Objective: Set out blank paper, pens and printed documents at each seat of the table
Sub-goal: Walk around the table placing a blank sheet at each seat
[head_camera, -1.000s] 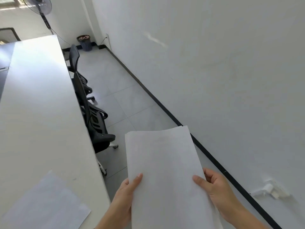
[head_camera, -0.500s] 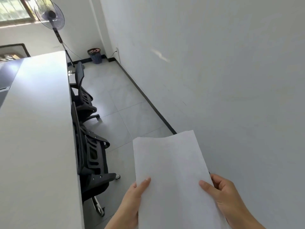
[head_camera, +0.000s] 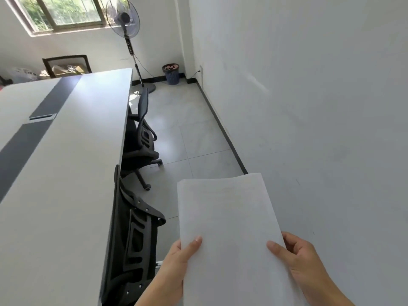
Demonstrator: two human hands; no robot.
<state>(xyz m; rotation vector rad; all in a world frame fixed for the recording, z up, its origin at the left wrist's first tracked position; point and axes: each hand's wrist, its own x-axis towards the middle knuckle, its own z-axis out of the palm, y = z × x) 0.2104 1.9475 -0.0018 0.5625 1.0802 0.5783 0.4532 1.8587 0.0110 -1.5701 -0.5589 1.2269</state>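
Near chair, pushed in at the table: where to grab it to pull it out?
Probably the backrest top of the near chair, from the aisle side: it stands free at the table edge, seat hidden beneath. The left hand is nearest but holds the paper stack.

An office meeting room: long conference table [head_camera: 66, 173], black swivel chairs [head_camera: 141, 133], standing fan [head_camera: 125, 18].

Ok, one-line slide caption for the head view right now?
Beside the long table, the left hand and right hand hold white paper; near chair and far chair pushed in.
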